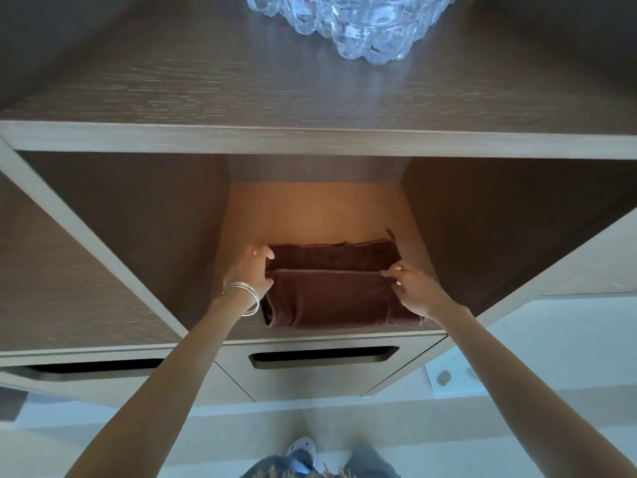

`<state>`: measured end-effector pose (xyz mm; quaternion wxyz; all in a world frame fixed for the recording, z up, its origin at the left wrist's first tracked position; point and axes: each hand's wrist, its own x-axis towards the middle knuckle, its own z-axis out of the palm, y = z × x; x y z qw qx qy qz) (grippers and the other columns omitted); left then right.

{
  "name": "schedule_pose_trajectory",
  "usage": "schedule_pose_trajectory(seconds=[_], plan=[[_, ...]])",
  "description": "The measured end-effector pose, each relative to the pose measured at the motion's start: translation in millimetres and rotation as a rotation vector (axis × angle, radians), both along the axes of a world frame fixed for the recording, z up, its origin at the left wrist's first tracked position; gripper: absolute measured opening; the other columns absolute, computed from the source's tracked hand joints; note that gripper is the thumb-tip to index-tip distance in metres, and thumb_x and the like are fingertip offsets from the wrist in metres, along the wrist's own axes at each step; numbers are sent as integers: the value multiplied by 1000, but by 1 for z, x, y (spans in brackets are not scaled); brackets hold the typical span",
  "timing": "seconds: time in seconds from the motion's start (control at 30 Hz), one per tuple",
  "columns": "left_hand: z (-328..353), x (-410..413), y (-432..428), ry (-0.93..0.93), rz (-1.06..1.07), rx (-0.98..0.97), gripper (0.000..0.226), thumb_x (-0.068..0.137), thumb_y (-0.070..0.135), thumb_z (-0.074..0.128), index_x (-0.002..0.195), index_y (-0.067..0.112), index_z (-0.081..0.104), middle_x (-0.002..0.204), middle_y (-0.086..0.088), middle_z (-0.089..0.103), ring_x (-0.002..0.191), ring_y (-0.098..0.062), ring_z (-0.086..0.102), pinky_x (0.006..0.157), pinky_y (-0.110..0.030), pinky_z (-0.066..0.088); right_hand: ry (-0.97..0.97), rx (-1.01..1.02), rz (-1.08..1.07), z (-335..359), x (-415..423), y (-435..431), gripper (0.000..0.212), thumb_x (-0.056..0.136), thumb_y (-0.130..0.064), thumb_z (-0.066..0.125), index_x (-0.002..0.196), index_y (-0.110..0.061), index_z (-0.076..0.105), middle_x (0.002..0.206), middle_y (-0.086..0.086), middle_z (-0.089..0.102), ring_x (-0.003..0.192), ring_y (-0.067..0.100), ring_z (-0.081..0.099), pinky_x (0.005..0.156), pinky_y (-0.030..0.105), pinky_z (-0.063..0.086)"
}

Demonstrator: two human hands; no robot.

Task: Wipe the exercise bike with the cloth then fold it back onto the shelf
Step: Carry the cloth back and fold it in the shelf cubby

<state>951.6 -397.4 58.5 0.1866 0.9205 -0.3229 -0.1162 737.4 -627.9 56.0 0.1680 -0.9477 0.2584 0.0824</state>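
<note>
A dark brown cloth (331,294) lies folded on the lit shelf (310,215) in the middle compartment of a wooden unit. My left hand (250,270), with thin bangles on the wrist, grips the cloth's left side at the fold line. On the right side, my right hand (412,286) pinches the edge of the upper layer. The cloth rests flat near the shelf's front edge. No exercise bike is in view.
A knobbly clear glass vase (348,22) stands on the unit's top board. Side panels wall the compartment left and right. Below it is a drawer with a cut-out handle (324,357). Pale floor and my shoe (303,450) show at the bottom.
</note>
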Motion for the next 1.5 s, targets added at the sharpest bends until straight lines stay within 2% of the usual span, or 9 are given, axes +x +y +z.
schedule_pose_trajectory(seconds=[0.1, 0.23, 0.5, 0.7, 0.87, 1.0, 1.17, 1.33, 1.5], plan=[[-1, -16, 13, -145, -130, -26, 23, 79, 19, 68, 101, 20, 61, 112, -2, 54, 107, -25, 49, 89, -35, 44, -79, -27, -37, 3, 2, 4, 36, 94, -10, 45, 128, -17, 55, 135, 3, 43, 112, 28, 54, 91, 39, 48], [-9, -43, 29, -17, -398, 27, 20, 78, 30, 69, 95, 19, 65, 103, 0, 59, 103, -20, 49, 88, -29, 39, -279, -78, 33, -2, 0, 28, 19, 91, -17, 56, 108, -17, 65, 120, 1, 52, 107, 22, 55, 86, 35, 50], [-7, -32, 51, -123, -374, 150, 12, 83, 33, 65, 93, 27, 68, 104, 10, 61, 106, -11, 51, 79, -27, 45, -206, -1, 239, -30, -40, 19, 39, 97, -25, 47, 135, -23, 48, 149, -4, 35, 141, 16, 24, 114, 32, 24], [-3, -17, 48, -169, -316, 65, 20, 88, 38, 56, 85, 22, 68, 105, 8, 62, 104, -15, 54, 98, -31, 41, -431, -91, 80, -33, -59, 13, 23, 80, -7, 71, 102, -11, 68, 115, 8, 60, 105, 25, 60, 81, 41, 56], [-10, -20, 33, -82, -534, 202, 52, 92, 35, 53, 140, 25, 39, 154, 7, 26, 142, -11, 22, 115, -27, 21, -302, 122, 103, -30, -58, -6, 24, 88, -4, 60, 110, -13, 65, 129, 2, 51, 114, 20, 56, 95, 27, 42], [-11, -24, 40, -78, -516, 215, 52, 89, 46, 53, 137, 30, 43, 151, 11, 31, 137, -10, 30, 111, -24, 23, -190, 117, 114, -23, -39, -27, 31, 90, 1, 53, 113, -17, 62, 139, -1, 46, 132, 19, 43, 106, 30, 33], [-3, -38, 33, -155, -656, 175, 32, 93, 28, 48, 123, 32, 57, 135, 14, 52, 119, -11, 52, 98, -27, 36, 92, -260, -15, 6, 19, -18, 42, 86, 2, 49, 116, -25, 59, 156, -7, 18, 146, 20, 3, 117, 51, 11], [-6, -11, 40, -176, -562, 50, 44, 85, -4, 50, 112, 27, 67, 120, 8, 60, 115, -17, 49, 98, -31, 40, -177, 23, 16, 18, 39, 117, 9, 85, -28, 58, 92, -25, 63, 112, 0, 49, 100, 23, 58, 82, 33, 49], [-14, 3, 42, -212, -437, 127, 51, 82, -6, 55, 121, 27, 57, 127, 4, 50, 115, -20, 45, 96, -34, 43, -74, 19, 91, -7, 43, 179, 46, 76, -48, 68, 102, -14, 50, 106, 4, 48, 100, 24, 50, 77, 38, 48]])
